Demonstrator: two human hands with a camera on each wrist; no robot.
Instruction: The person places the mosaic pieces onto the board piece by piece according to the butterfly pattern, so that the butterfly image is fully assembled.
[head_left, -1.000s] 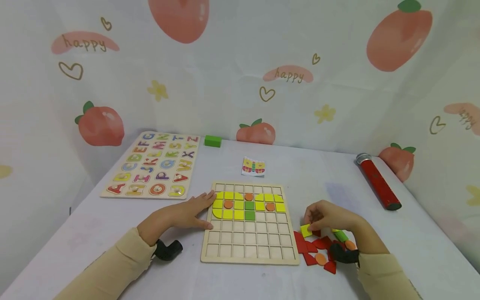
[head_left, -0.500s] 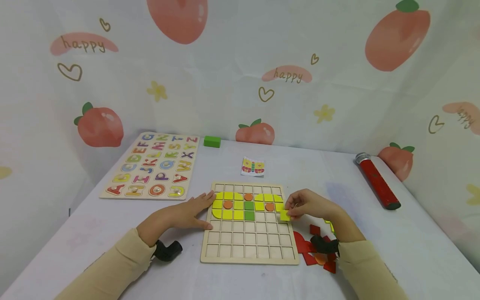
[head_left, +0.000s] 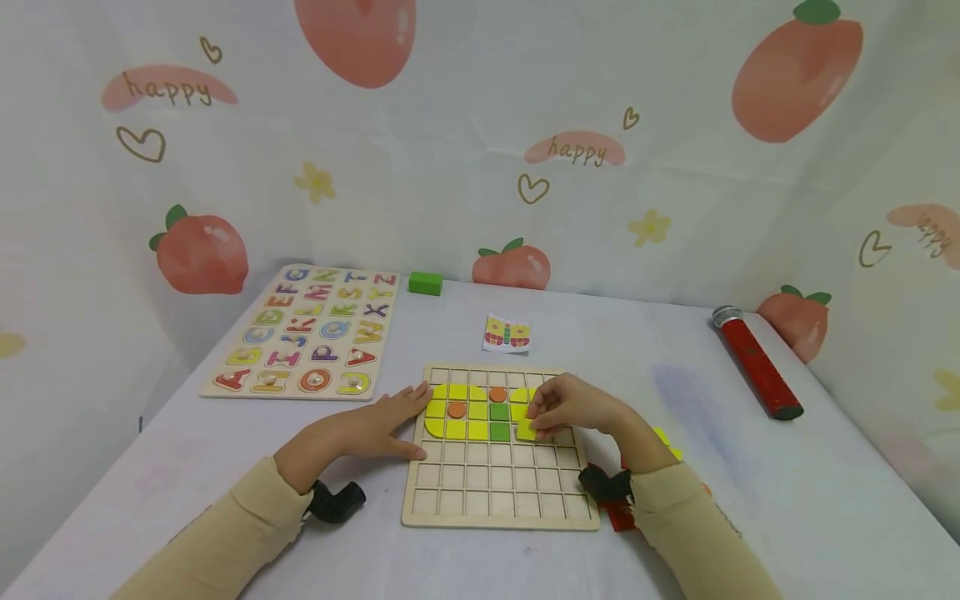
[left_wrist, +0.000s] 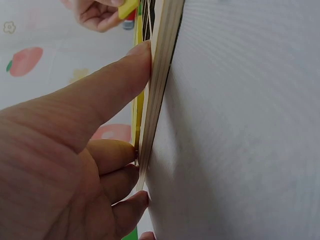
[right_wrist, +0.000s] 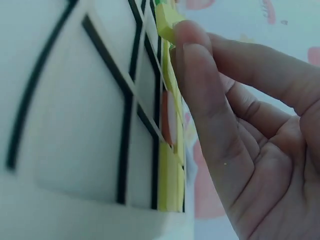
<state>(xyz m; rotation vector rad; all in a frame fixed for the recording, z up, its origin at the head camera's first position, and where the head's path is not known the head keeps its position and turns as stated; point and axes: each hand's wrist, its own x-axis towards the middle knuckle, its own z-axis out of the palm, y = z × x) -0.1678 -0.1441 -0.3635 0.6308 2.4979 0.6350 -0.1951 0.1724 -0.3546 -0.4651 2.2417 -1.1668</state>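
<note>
A wooden grid board [head_left: 480, 504] lies flat on the table, with yellow, green and orange tiles filling part of its upper rows. My left hand [head_left: 367, 429] rests against the board's left edge, thumb and fingers extended; the left wrist view shows the thumb [left_wrist: 115, 80] touching the rim. Between thumb and fingertips, my right hand [head_left: 577, 406] pinches a yellow square tile [head_left: 525, 430], also visible as a yellow tile [right_wrist: 166, 21] in the right wrist view. It is over the cell just right of the lower green tile [head_left: 499, 431]. This hand hides some tiles on the right.
Red pieces [head_left: 621, 515] lie right of the board, partly under my right forearm. A small butterfly picture card [head_left: 507, 333] is behind the board. Farther off are an alphabet puzzle board [head_left: 307, 333], a green block [head_left: 425, 283] and a red microphone [head_left: 757, 364].
From the loose pieces on the right, my right hand has carried the yellow square tile leftward over the board. My left hand has stayed at the board's edge.
</note>
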